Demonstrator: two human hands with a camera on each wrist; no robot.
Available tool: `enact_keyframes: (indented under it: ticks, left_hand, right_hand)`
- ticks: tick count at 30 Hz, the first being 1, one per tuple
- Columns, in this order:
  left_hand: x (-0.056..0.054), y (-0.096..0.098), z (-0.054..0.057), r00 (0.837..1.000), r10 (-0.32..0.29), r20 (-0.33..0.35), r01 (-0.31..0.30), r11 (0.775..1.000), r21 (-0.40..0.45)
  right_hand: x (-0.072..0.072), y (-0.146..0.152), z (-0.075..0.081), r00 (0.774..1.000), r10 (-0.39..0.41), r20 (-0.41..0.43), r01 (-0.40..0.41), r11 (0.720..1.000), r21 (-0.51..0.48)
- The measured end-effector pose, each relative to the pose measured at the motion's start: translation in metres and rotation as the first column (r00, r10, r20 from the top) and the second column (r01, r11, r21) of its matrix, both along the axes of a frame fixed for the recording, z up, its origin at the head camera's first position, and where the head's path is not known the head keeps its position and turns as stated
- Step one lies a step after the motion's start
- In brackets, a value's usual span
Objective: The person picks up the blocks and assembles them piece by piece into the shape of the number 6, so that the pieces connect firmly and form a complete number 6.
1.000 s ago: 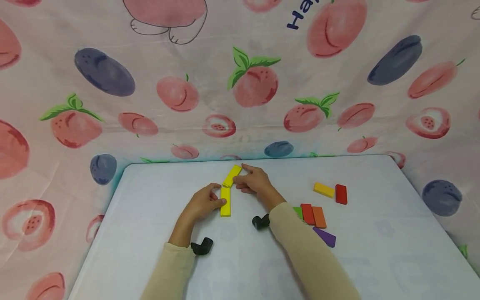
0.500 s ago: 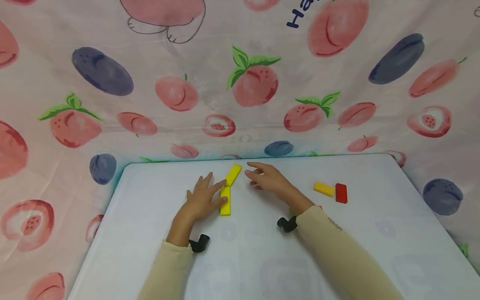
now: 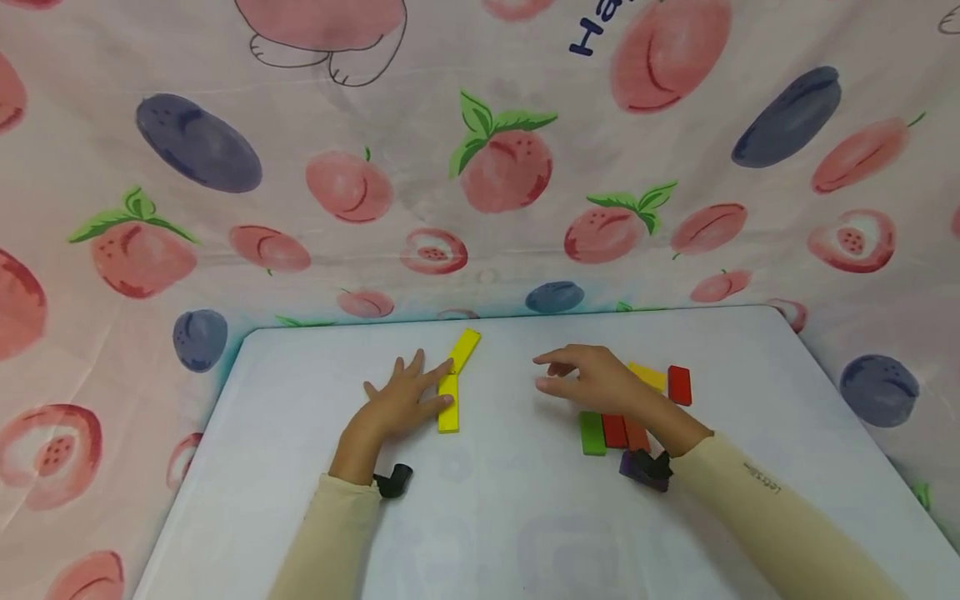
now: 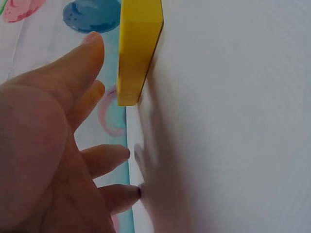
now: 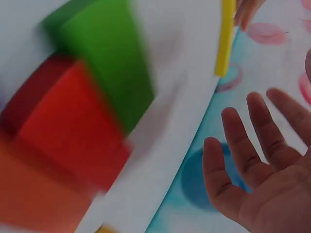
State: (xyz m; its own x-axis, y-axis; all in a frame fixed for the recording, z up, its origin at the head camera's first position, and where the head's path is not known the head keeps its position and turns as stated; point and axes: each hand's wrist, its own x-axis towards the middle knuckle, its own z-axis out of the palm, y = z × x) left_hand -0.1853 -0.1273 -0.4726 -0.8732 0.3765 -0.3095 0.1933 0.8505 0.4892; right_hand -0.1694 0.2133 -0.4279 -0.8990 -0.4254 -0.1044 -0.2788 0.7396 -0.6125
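Two yellow blocks lie end to end on the white table, the near one (image 3: 448, 419) straight and the far one (image 3: 467, 347) slanting to the right. My left hand (image 3: 396, 404) is spread beside them; the thumb overlaps the near block and the index finger reaches over where they meet. In the left wrist view its fingers are straight next to a yellow block (image 4: 138, 53). My right hand (image 3: 596, 379) is over the table with nothing in it, left of an orange-yellow block (image 3: 648, 377). The right wrist view has its fingers extended and apart.
Below the right hand, a green block (image 3: 592, 433), a red block (image 3: 614, 432) and an orange block (image 3: 637, 435) stand side by side. A purple block (image 3: 632, 472) lies nearer, partly behind the wrist camera. Another red block (image 3: 679, 386) is farther right. A fruit-print cloth (image 3: 360, 250) hangs behind the table.
My right hand has left the far yellow block and moved right, toward the coloured blocks. My left hand has spread its fingers beside the yellow blocks, which have stayed in place.
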Motion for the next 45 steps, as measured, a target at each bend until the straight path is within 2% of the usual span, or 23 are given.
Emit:
enact_keyframes:
  ticks: [4,11,18,28,35,45]
  left_hand:
    - [0.001,-0.002,-0.003,1.0,-0.006,-0.012,0.006,1.0,-0.001]
    - [0.0,-0.002,-0.006,1.0,-0.016,-0.012,0.016,1.0,-0.001]
    - [-0.001,-0.001,-0.006,1.0,-0.015,-0.01,0.015,1.0,0.005]
    - [0.001,0.0,-0.002,1.0,0.007,-0.002,-0.007,1.0,0.007]
    - [0.002,0.002,-0.001,1.0,0.012,0.006,-0.012,1.0,0.003]
    - [-0.001,0.001,-0.004,1.0,0.013,-0.004,-0.013,1.0,-0.008]
  right_hand:
    - [0.009,0.023,-0.005,0.999,0.033,-0.019,-0.032,0.999,0.04]
    - [0.02,0.051,-0.015,0.999,0.002,0.047,-0.009,0.989,0.148]
    - [0.026,0.061,-0.024,0.996,0.089,0.024,-0.092,0.971,0.22]
    - [0.024,0.062,-0.028,0.988,0.141,0.062,-0.151,0.961,0.233]
    - [0.021,0.063,-0.031,0.988,0.102,0.117,-0.128,0.961,0.246]
    - [0.017,0.058,-0.034,0.99,0.091,0.107,-0.116,0.959,0.258]
